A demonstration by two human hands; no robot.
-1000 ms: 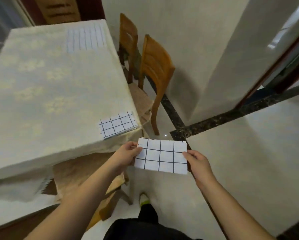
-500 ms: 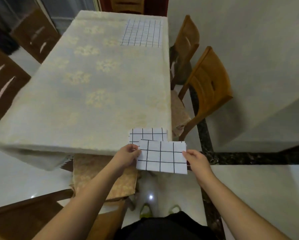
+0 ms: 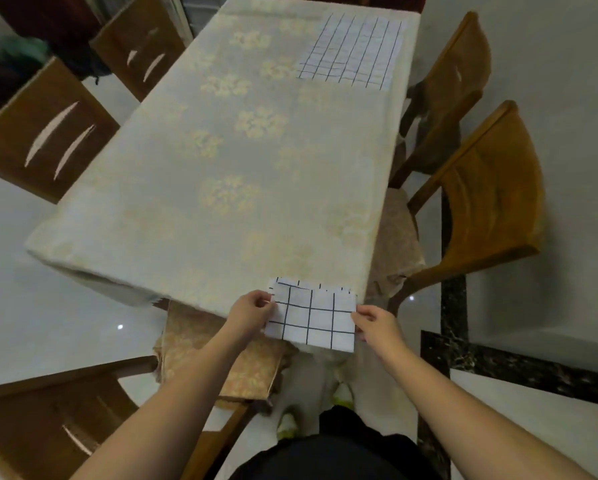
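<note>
I hold a folded white cloth with a black grid (image 3: 313, 318) over the table's near right corner. My left hand (image 3: 251, 311) pinches its left edge and my right hand (image 3: 373, 325) pinches its right edge. Just beyond it, a second folded grid cloth (image 3: 290, 283) lies on the table corner, mostly hidden behind the held one. A larger grid cloth (image 3: 351, 50) lies spread flat at the far right end of the table (image 3: 221, 161), which wears a pale floral tablecloth.
Wooden chairs surround the table: two on the right (image 3: 481, 195), two on the left (image 3: 44, 129), one at my near left (image 3: 48, 420) with a cushioned seat (image 3: 221, 348). A glossy white floor with a dark marble strip (image 3: 453, 306) lies below. My feet (image 3: 342, 393) stand by the corner.
The view has swung left so the table now fills the frame. The held cloth has moved over the table corner and now covers most of the folded cloth lying there.
</note>
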